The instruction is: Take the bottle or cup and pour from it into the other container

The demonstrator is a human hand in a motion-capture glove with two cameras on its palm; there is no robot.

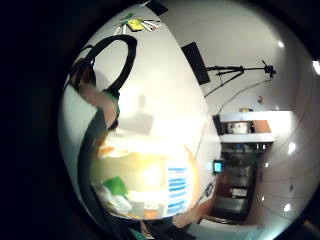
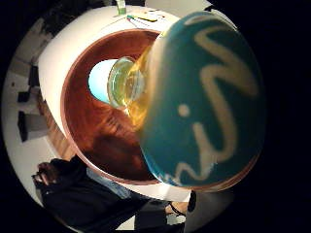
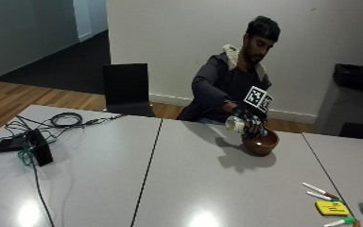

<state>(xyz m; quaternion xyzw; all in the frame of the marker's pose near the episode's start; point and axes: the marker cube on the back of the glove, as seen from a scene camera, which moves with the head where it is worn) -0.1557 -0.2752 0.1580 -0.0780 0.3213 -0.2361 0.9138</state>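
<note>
Fingers (image 3: 254, 126) of right hand (image 3: 251, 124) wrapped round bottle (image 3: 235, 124), tilted neck-down over brown bowl (image 3: 260, 143) on bench (image 3: 187, 179).

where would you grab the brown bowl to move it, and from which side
Take the bowl by its rim, probably from the side away from the person. It sits upright and open on the table, so the rim is exposed there, while the gloved right hand holds the tilted bottle over the person's side, neck above the bowl's inside.
</note>
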